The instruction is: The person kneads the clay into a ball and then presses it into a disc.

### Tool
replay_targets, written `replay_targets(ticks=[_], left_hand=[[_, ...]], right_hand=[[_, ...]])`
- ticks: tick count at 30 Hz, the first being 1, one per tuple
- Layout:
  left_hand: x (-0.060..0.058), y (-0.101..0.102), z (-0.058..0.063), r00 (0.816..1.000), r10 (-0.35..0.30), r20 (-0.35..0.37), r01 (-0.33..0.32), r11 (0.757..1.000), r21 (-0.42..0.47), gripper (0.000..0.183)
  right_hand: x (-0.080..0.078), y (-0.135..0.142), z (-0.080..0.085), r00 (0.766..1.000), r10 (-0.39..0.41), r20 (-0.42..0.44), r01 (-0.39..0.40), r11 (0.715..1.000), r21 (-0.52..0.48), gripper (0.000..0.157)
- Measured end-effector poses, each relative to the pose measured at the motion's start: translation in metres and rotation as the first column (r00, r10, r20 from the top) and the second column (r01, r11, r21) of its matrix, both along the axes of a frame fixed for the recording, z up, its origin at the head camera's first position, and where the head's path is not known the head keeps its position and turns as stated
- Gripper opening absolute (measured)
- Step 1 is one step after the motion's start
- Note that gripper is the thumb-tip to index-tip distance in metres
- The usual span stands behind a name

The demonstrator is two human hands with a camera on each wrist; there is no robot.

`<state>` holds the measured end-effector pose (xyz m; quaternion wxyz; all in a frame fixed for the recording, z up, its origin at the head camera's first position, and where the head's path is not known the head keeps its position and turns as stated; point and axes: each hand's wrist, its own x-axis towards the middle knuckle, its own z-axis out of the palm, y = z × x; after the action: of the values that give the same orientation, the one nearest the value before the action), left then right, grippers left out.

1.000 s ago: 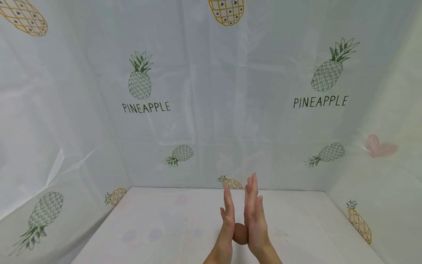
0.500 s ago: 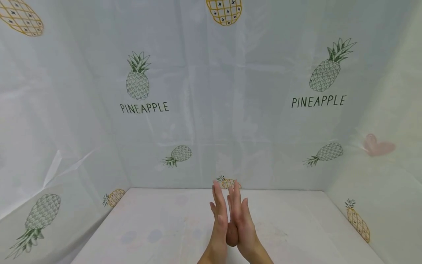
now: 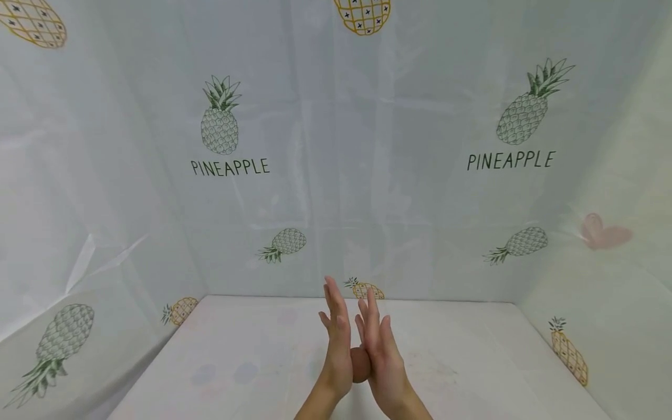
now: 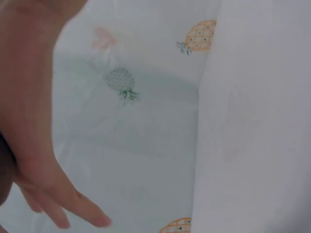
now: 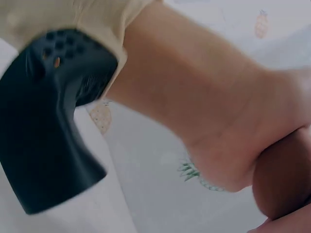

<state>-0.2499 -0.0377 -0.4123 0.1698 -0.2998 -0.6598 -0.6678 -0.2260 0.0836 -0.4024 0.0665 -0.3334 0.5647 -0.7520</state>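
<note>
A smooth brown ball (image 3: 360,364) sits between the two palms, over the front part of the white table. My left hand (image 3: 338,353) presses it from the left with its fingers straight and pointing up and forward. From the other side the right hand (image 3: 385,364) presses it, its fingers also extended and slightly spread. The ball (image 5: 284,177) shows larger in the right wrist view, against a palm. At the far left of the left wrist view only a dark sliver of the ball (image 4: 6,170) appears, beside a hand with stretched fingers.
The white table (image 3: 247,344) has faint coloured blotches. Pale sheeting (image 3: 341,192) printed with pineapples stands behind it and along both sides. In the right wrist view a dark device (image 5: 48,121) is worn on a wrist below a beige sleeve (image 5: 97,14).
Both hands have shifted left with the ball between them. The left hand has slid forward against the right, so its fingertips now reach higher. The ball stays between the palms.
</note>
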Motion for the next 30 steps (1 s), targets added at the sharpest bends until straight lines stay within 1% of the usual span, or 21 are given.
replay_targets(ticks=[3, 6, 9, 12, 15, 18, 20, 22, 24, 27, 30], left_hand=[[-0.008, -0.001, -0.004, 0.998, 0.067, -0.004, -0.067, 0.997, -0.03, 0.059], [-0.014, -0.001, -0.009, 0.993, 0.117, 0.014, -0.116, 0.991, -0.06, 0.059], [-0.016, 0.001, -0.014, 0.993, 0.115, 0.034, -0.113, 0.992, -0.06, 0.059], [-0.014, 0.006, -0.019, 0.996, 0.081, 0.037, -0.079, 0.995, -0.06, 0.059], [-0.01, 0.013, -0.023, 0.997, 0.073, -0.003, -0.073, 0.993, -0.091, 0.059], [-0.005, 0.021, -0.027, 0.997, 0.065, -0.04, -0.069, 0.989, -0.127, 0.059], [-0.001, 0.025, -0.029, 0.999, 0.03, -0.044, -0.036, 0.988, -0.15, 0.059], [0.004, 0.028, -0.031, 0.999, -0.03, -0.029, 0.025, 0.987, -0.159, 0.059], [0.009, 0.031, -0.032, 0.995, -0.1, -0.003, 0.099, 0.983, -0.157, 0.059], [0.016, 0.033, -0.028, 0.98, -0.2, 0.013, 0.2, 0.972, -0.123, 0.059], [0.025, 0.034, -0.021, 0.962, -0.265, 0.072, 0.271, 0.958, -0.096, 0.058]], right_hand=[[0.002, 0.001, 0.002, 0.999, -0.04, 0.008, 0.04, 0.999, 0.02, 0.058], [0.006, 0.001, 0.006, 0.996, -0.094, -0.008, 0.094, 0.995, 0.04, 0.057], [0.009, 0.003, 0.01, 0.989, -0.137, -0.055, 0.139, 0.989, 0.044, 0.057], [0.012, 0.007, 0.014, 0.982, -0.158, -0.099, 0.162, 0.987, 0.025, 0.058], [0.012, 0.011, 0.018, 0.976, -0.186, -0.112, 0.186, 0.982, -0.006, 0.058], [0.011, 0.017, 0.023, 0.967, -0.232, -0.108, 0.228, 0.972, -0.051, 0.058], [0.011, 0.02, 0.025, 0.958, -0.266, -0.104, 0.258, 0.963, -0.083, 0.057], [0.01, 0.024, 0.026, 0.947, -0.304, -0.103, 0.293, 0.95, -0.108, 0.057], [0.009, 0.027, 0.026, 0.935, -0.34, -0.104, 0.327, 0.937, -0.124, 0.057], [0.006, 0.03, 0.025, 0.916, -0.387, -0.104, 0.373, 0.918, -0.135, 0.057], [0.002, 0.032, 0.021, 0.908, -0.408, -0.092, 0.394, 0.909, -0.139, 0.056]])
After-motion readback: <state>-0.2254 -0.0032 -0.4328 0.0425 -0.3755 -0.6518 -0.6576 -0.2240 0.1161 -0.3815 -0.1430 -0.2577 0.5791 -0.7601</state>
